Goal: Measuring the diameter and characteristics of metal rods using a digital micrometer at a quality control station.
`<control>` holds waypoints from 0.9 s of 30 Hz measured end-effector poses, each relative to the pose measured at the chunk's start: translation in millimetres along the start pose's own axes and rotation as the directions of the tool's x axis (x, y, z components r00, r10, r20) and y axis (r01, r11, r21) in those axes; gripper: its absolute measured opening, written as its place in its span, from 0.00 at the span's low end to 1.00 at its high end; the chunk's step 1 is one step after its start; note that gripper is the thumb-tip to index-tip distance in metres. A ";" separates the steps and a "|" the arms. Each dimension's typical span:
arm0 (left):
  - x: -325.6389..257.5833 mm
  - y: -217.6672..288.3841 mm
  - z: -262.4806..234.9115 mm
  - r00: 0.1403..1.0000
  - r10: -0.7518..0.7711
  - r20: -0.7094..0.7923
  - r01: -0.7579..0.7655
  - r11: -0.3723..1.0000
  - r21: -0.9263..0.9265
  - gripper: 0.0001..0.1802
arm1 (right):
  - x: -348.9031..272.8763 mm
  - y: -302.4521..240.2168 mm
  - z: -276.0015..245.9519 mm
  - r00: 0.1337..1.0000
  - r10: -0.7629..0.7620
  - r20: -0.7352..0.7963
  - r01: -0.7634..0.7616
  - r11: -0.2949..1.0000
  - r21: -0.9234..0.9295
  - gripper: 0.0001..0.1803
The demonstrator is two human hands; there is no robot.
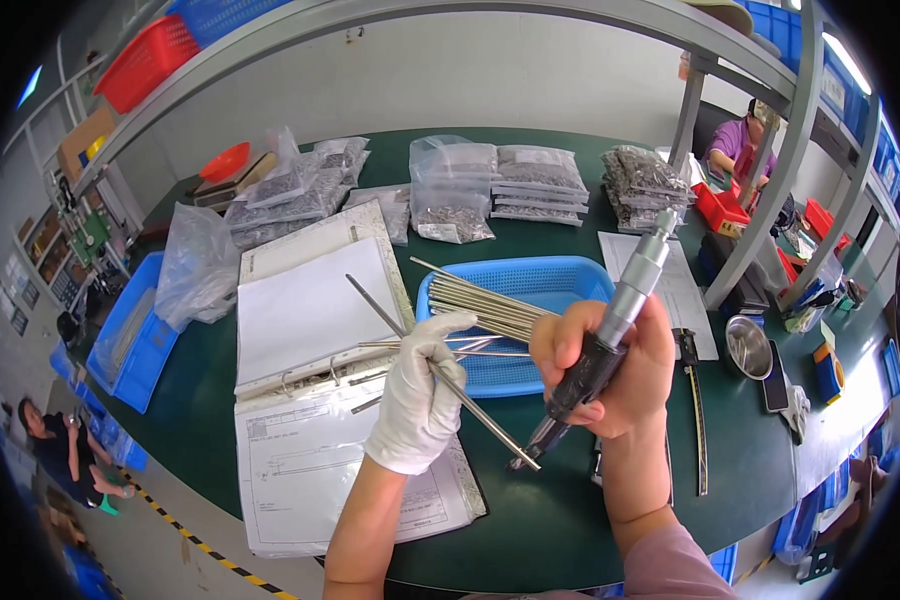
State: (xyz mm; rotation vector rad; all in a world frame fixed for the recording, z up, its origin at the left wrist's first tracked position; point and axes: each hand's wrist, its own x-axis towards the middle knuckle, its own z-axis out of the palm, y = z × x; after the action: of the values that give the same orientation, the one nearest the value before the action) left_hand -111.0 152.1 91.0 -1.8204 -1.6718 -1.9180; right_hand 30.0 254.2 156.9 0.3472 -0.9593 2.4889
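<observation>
- One blue crate (120, 378) is seen at the far left, set beside the green table (190, 405).
- One ring binder (315, 310) is laid open on the table, with a plain white sheet above and a printed drawing below.
- One left hand (420, 395), in a white glove, is closed around one metal rod (485, 418); its index finger is stretched out to the right.
- The rod is held above the table, partly over the binder. Its long axis is slanted, the far end pointed up and left, the near end down and right. It is straight, slender, round and silvery grey.
- One blue basket (592, 265) is placed behind the hands. A bundle of similar rods (490, 305), more than five, is leaned across it; an exact count cannot be made.
- One micrometer (588, 372) is clamped in one bare right hand (635, 380), fingers and thumb wrapped around its black middle. Its silver barrel is pointed up and right, its dark measuring end down and left, at the rod's near end; whether they are touching cannot be told.
- One caliper (698, 420), one round metal bowl (748, 345) and one phone (775, 380) are laid at the right.
</observation>
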 end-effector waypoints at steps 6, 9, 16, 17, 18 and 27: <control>-1.6 1.9 1.7 0.996 -0.080 0.028 0.081 0.996 -0.033 0.10 | 1.5 0.8 -1.7 1.000 0.013 0.018 -0.013 1.000 0.006 0.38; -0.6 0.0 2.5 0.997 -0.061 0.036 0.062 0.998 -0.021 0.10 | 1.7 1.1 -2.1 1.000 0.021 0.005 -0.021 0.999 0.026 0.38; -0.4 -2.6 3.9 1.000 -0.022 -0.007 0.022 0.999 -0.025 0.08 | 2.4 0.3 -1.7 0.999 0.041 0.002 -0.041 0.998 0.044 0.39; -0.6 -2.3 3.4 0.999 -0.029 0.037 0.029 1.000 0.006 0.10 | 2.3 0.0 -1.4 0.999 0.045 -0.006 -0.045 0.998 0.036 0.39; -0.8 -2.1 3.4 0.999 -0.024 0.033 0.025 1.000 -0.011 0.10 | 2.0 -0.5 -0.9 0.999 0.050 -0.012 -0.049 0.999 0.022 0.39; -1.7 -3.6 7.2 0.999 -0.026 -0.021 0.024 0.996 -0.086 0.10 | 2.1 3.3 -5.2 0.998 0.000 0.060 0.003 0.999 -0.041 0.44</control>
State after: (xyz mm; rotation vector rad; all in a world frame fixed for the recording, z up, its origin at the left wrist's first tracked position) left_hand -107.7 157.4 85.7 -1.8085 -1.6380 -2.0422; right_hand 26.2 256.1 152.0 0.4109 -1.0314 2.4664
